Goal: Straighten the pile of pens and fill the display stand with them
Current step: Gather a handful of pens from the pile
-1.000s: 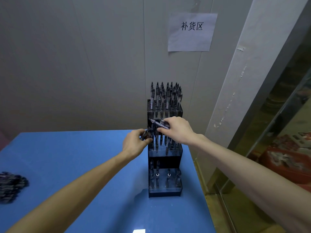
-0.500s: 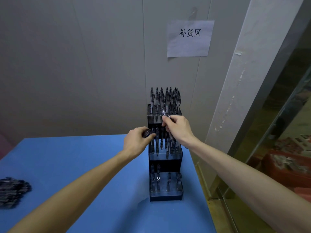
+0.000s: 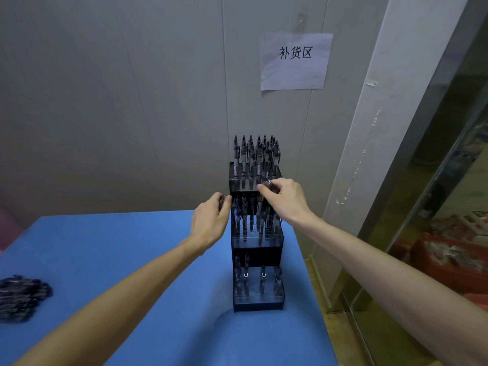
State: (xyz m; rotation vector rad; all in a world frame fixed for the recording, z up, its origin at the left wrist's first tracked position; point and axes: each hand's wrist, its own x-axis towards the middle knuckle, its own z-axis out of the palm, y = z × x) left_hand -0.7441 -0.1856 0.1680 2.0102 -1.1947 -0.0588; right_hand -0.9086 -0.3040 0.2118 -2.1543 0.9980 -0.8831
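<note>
A dark three-tier display stand point(image 3: 257, 256) stands at the blue table's right edge against the wall. Its top tier is packed with upright pens point(image 3: 254, 154), the middle tier holds several, and the bottom tier holds a few. My right hand point(image 3: 284, 199) pinches a pen point(image 3: 265, 182) nearly upright over the middle tier. At the stand's left side, level with the middle tier, my left hand point(image 3: 211, 220) has its fingers curled round a few pens, mostly hidden by the hand. A loose pile of dark pens point(image 3: 22, 297) lies at the table's left edge.
The blue table point(image 3: 132, 260) ends just right of the stand, with a drop to the floor. A white pillar point(image 3: 383, 128) and a glass partition point(image 3: 449, 207) stand to the right. A paper sign point(image 3: 294, 60) hangs on the grey wall.
My right hand turned its pen from lying across the stand to nearly upright and lowered it toward the middle tier. My left hand stayed at the stand's left side.
</note>
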